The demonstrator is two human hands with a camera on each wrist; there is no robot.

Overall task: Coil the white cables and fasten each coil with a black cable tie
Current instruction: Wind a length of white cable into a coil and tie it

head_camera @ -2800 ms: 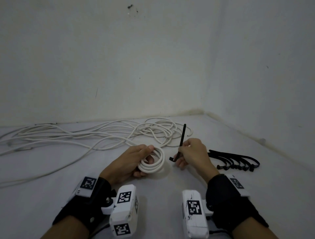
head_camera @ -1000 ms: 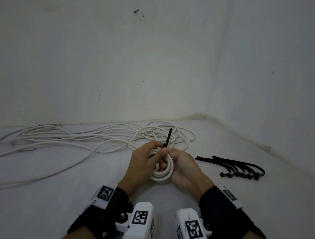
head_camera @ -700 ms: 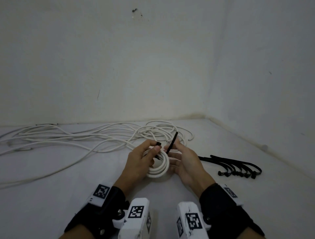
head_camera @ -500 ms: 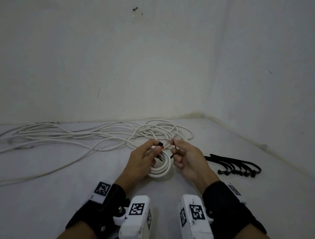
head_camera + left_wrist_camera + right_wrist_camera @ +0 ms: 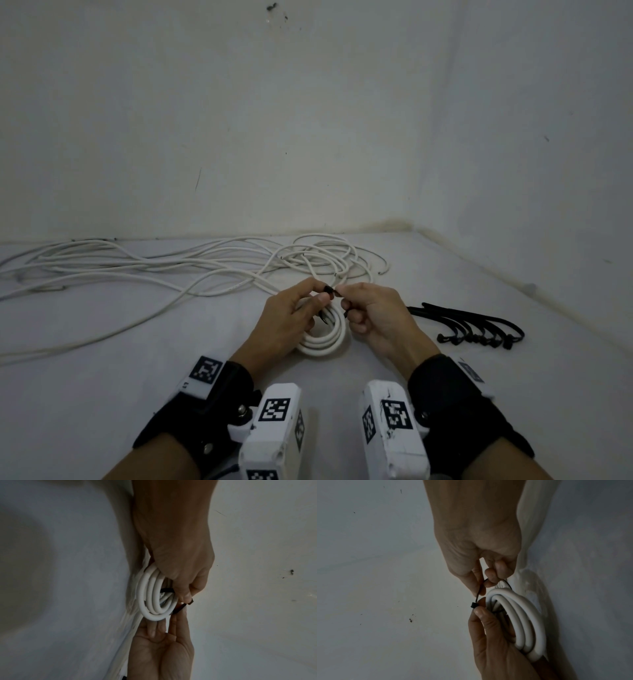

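A small white cable coil point(image 5: 325, 339) stands on edge on the white surface, and my left hand point(image 5: 317, 294) grips it with fingers through its middle. A black cable tie point(image 5: 329, 290) loops round the coil's top strands. My left thumb and forefinger pinch its square head point(image 5: 473, 605). My right hand point(image 5: 344, 298) pinches the tie's tail point(image 5: 478, 593) right at the head. In the left wrist view the coil point(image 5: 150, 595) shows below my left fingers point(image 5: 186, 596), the tie's strap point(image 5: 180, 608) beside it. Whether the tail has entered the head is hidden.
A long tangle of loose white cables point(image 5: 171, 270) lies along the back wall, from the far left to just behind my hands. A bundle of spare black ties point(image 5: 479, 325) lies to the right. Walls meet in a corner at the back right.
The right hand brought the tie from beside the coil and passed it round the strands. The left hand took the tie's head. The tail, which stood upright, is now bent over to the head.
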